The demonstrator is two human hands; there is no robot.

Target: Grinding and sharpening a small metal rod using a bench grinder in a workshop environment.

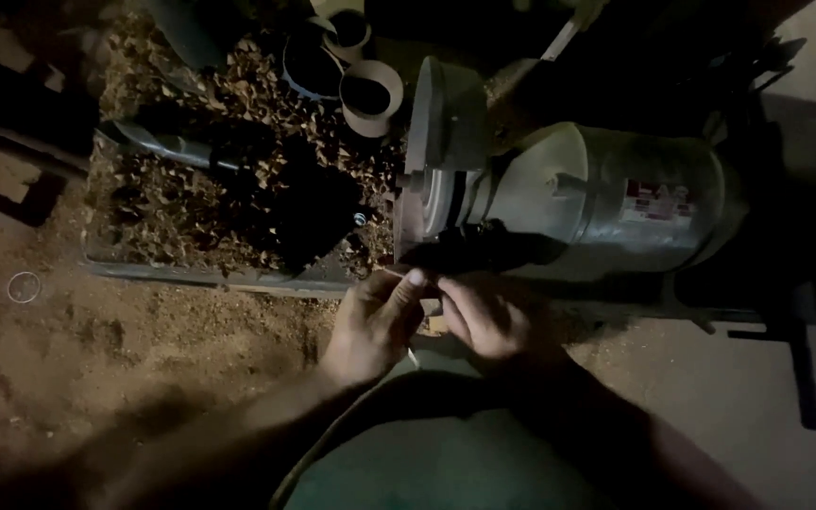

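Pinching a thin pale strip (397, 274) between thumb and forefinger, the left hand (375, 321) is closing its grip narrowly on that sliver, whose far end is pointing left toward the machine's front. Just beside it, the right hand (485, 316) is curling its fingers inward, nearly touching the left; whether its grip is holding the same strip or anything else cannot be told in the dim light. Both hands are hovering right below the front of a grey bench grinder (597, 194), close to its round wheel guard (446, 132) and the dark opening beneath it. A red and white label (655, 201) is showing on the motor housing. To the left of the grinder, a shallow tray (200, 276) is holding a heap of brown shavings (191, 203), and a curved metal piece (158, 142) is lying across them. Short tube rings (370, 94) are standing at the tray's far edge. Sawdust (172, 331) is covering the floor in front of the tray, where a small wire ring (24, 286) is lying well apart from the hands.
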